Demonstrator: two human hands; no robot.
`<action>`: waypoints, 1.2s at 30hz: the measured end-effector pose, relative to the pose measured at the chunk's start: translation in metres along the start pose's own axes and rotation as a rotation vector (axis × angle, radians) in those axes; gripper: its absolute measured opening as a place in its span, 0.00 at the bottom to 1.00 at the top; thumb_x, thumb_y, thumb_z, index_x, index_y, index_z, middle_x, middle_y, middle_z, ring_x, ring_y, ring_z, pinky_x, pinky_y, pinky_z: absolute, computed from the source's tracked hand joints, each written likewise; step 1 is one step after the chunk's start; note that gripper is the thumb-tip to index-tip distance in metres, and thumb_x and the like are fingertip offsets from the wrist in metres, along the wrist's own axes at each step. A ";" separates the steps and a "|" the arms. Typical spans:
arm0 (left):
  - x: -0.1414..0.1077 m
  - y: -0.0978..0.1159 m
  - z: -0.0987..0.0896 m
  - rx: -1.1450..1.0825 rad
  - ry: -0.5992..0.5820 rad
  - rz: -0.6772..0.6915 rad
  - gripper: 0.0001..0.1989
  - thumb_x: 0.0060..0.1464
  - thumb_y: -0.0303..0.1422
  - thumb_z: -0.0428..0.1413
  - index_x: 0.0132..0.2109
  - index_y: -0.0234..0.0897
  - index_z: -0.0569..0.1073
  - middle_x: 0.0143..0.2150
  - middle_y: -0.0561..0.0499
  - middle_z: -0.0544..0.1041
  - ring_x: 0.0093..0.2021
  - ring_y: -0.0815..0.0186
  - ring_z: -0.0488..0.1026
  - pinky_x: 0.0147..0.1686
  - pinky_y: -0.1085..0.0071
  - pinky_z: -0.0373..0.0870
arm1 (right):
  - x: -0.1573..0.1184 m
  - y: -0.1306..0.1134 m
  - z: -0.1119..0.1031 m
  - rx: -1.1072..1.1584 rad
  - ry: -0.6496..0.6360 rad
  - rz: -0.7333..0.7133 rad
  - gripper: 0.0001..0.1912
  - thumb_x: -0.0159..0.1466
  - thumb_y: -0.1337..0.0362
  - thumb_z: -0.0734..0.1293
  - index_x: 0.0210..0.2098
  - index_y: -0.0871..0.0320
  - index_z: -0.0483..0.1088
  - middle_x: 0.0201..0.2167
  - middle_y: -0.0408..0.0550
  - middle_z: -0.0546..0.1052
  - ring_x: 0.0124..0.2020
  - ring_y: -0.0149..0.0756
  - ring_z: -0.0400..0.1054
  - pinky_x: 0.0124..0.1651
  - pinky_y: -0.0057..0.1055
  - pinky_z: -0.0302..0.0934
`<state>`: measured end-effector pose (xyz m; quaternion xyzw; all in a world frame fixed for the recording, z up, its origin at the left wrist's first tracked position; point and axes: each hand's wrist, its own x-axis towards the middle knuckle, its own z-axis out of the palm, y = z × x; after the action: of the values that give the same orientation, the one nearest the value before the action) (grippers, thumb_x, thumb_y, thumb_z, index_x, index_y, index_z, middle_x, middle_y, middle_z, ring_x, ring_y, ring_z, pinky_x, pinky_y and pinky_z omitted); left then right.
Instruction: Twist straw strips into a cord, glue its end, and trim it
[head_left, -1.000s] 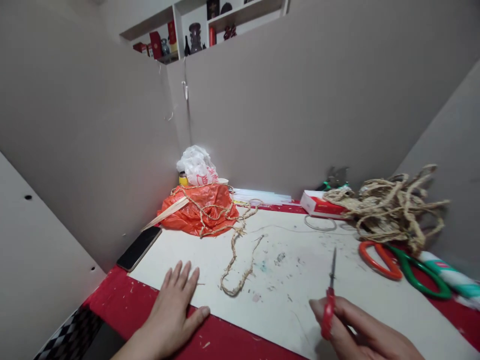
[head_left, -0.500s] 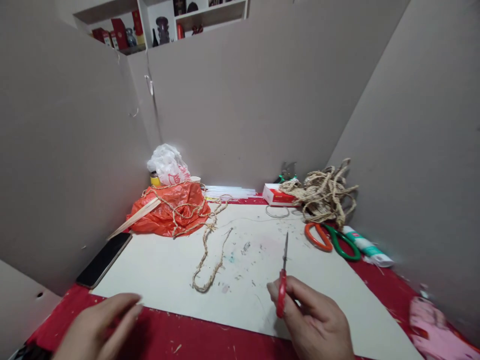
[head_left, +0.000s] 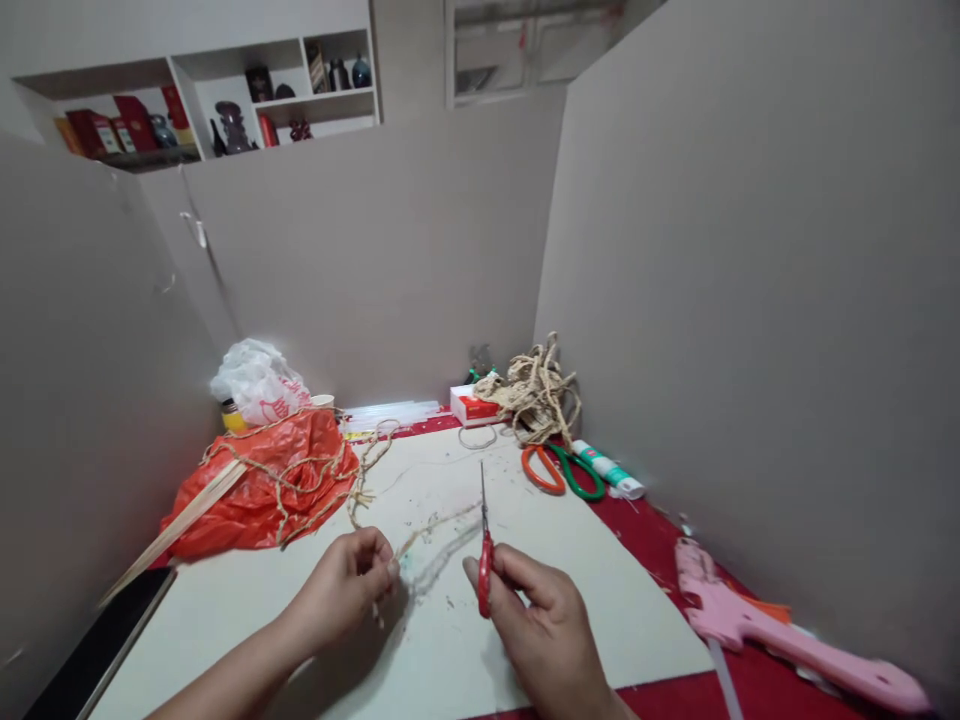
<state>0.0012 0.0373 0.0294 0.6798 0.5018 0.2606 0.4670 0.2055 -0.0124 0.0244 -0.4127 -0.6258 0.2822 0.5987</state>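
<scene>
My left hand pinches the thin braided straw cord above the white board. From those fingers the cord stretches right, and its thin end reaches the blades of the scissors; whether it lies between them I cannot tell. A blurred shadow falls below it. My right hand grips the small red-handled scissors, blades pointing up and away from me. The blades look close together. More braided cord runs from the board onto an orange-red plastic bag at the left.
Orange and green scissor handles lie at the board's right edge, near a green-white tube and a heap of rope. A pink glue gun rests on the red cloth. A phone lies front left.
My left hand has come in over the board and picked up the cord, lifting its end toward the scissors. My view has swung right. The right hand still holds the scissors.
</scene>
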 end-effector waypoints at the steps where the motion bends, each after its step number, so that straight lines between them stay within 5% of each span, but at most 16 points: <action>1: 0.003 0.006 0.002 -0.148 -0.017 -0.012 0.12 0.53 0.41 0.54 0.32 0.37 0.62 0.24 0.53 0.71 0.22 0.71 0.65 0.23 0.76 0.58 | 0.000 0.001 0.000 0.034 0.003 0.038 0.19 0.64 0.58 0.60 0.19 0.58 0.58 0.17 0.38 0.57 0.20 0.27 0.52 0.23 0.22 0.50; 6: 0.015 0.024 0.015 -0.545 -0.119 -0.020 0.15 0.52 0.43 0.57 0.36 0.37 0.62 0.27 0.50 0.75 0.22 0.72 0.66 0.21 0.77 0.59 | 0.005 0.005 0.004 0.091 0.052 0.263 0.23 0.63 0.48 0.58 0.21 0.58 0.61 0.17 0.39 0.59 0.22 0.29 0.54 0.26 0.24 0.52; 11: 0.032 0.007 0.027 -0.647 -0.253 0.014 0.13 0.54 0.41 0.56 0.38 0.34 0.66 0.27 0.49 0.75 0.20 0.74 0.65 0.21 0.77 0.60 | 0.015 0.018 0.006 0.111 0.099 0.413 0.24 0.61 0.44 0.60 0.23 0.59 0.64 0.17 0.40 0.63 0.20 0.28 0.56 0.25 0.24 0.52; 17: 0.045 -0.020 0.036 -0.690 -0.251 0.057 0.14 0.56 0.40 0.53 0.41 0.32 0.68 0.26 0.49 0.74 0.19 0.74 0.64 0.22 0.75 0.62 | 0.011 0.046 0.011 0.145 0.139 0.521 0.22 0.59 0.46 0.64 0.24 0.58 0.62 0.16 0.37 0.60 0.18 0.26 0.53 0.22 0.23 0.48; 21: 0.045 -0.031 0.040 -0.710 -0.255 0.073 0.18 0.54 0.44 0.53 0.43 0.33 0.66 0.24 0.52 0.72 0.16 0.74 0.61 0.18 0.77 0.58 | 0.006 0.039 0.017 0.288 0.187 0.643 0.23 0.57 0.44 0.66 0.24 0.58 0.61 0.15 0.34 0.56 0.17 0.24 0.47 0.22 0.23 0.50; 26: 0.043 -0.029 0.039 -0.700 -0.225 0.118 0.23 0.53 0.46 0.51 0.49 0.33 0.65 0.22 0.57 0.68 0.14 0.76 0.55 0.15 0.78 0.52 | 0.025 0.025 0.021 0.280 -0.018 0.787 0.25 0.53 0.42 0.68 0.28 0.61 0.66 0.14 0.30 0.48 0.16 0.22 0.40 0.21 0.24 0.51; 31: 0.044 -0.024 0.031 -0.645 -0.223 0.125 0.18 0.54 0.39 0.50 0.48 0.33 0.68 0.18 0.61 0.59 0.14 0.76 0.47 0.14 0.78 0.42 | 0.054 0.019 0.025 0.312 0.091 0.854 0.26 0.50 0.44 0.71 0.32 0.62 0.69 0.14 0.29 0.46 0.16 0.21 0.40 0.21 0.22 0.51; 36: 0.045 -0.021 0.024 -0.604 -0.126 0.104 0.15 0.53 0.36 0.51 0.45 0.33 0.70 0.19 0.61 0.57 0.18 0.75 0.50 0.18 0.78 0.45 | 0.051 0.015 0.014 0.319 0.090 0.958 0.21 0.55 0.47 0.69 0.31 0.61 0.69 0.13 0.29 0.49 0.14 0.22 0.43 0.22 0.23 0.53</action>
<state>0.0282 0.0710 -0.0050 0.5500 0.3363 0.3786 0.6642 0.1977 0.0407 0.0369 -0.5685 -0.2888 0.5995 0.4838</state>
